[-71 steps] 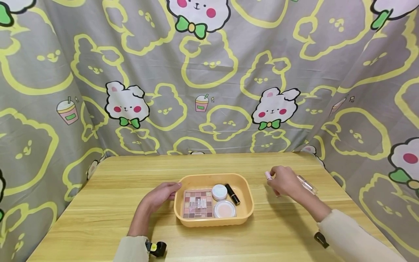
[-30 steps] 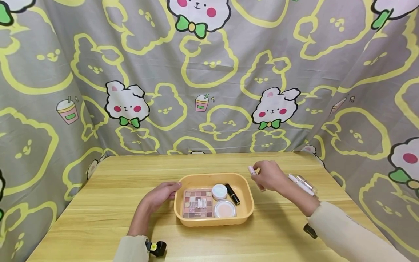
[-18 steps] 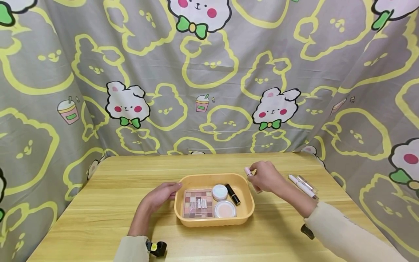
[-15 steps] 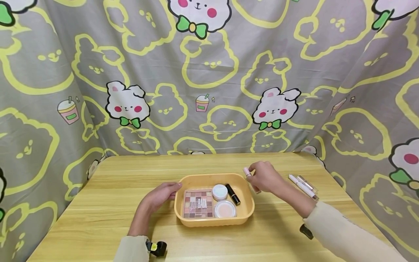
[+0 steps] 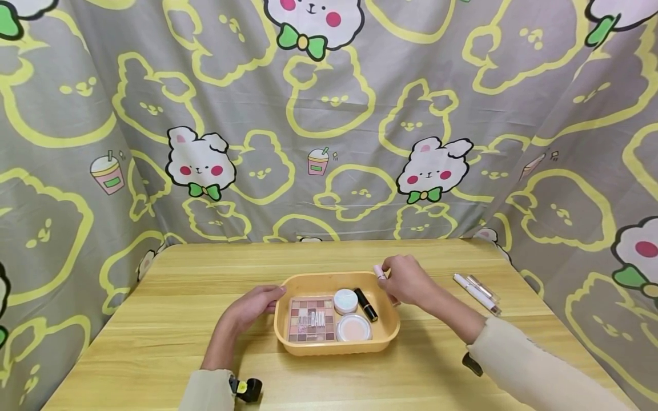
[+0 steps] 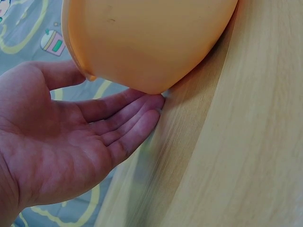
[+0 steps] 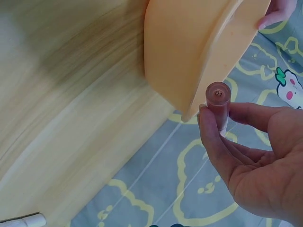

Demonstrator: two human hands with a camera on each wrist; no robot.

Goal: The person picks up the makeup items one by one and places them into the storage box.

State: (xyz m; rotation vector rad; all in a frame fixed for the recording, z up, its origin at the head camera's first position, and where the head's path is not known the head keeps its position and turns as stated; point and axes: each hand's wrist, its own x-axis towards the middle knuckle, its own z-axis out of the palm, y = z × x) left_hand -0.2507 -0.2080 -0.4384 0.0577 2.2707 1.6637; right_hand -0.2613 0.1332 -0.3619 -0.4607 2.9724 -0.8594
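My right hand (image 5: 408,279) pinches a lip gloss tube (image 7: 218,106) between thumb and fingers. The tube has a pale pink cap and a brownish-pink body with "01" on its end. In the head view it overlaps the right rim of a yellow plastic basket (image 5: 336,349). On the basket's other side, my left hand (image 5: 252,305) rests with its thumb at the rim and nearly straight fingers (image 6: 135,132) against the outer wall. Inside lie an eyeshadow palette (image 5: 311,321), a white round jar (image 5: 345,301), a clear-lidded powder compact (image 5: 353,329) and a black lipstick (image 5: 366,305).
Right of the basket, a white cosmetic tube (image 5: 475,293) and a clear tube (image 5: 483,287) lie side by side on the wooden table (image 5: 154,342). A patterned curtain (image 5: 339,171) hangs around the back and sides of the table.
My right hand has carried the lip gloss leftward from beside the other tubes to the basket's right rim, uncovering the white tube. My left hand and the basket have stayed put.
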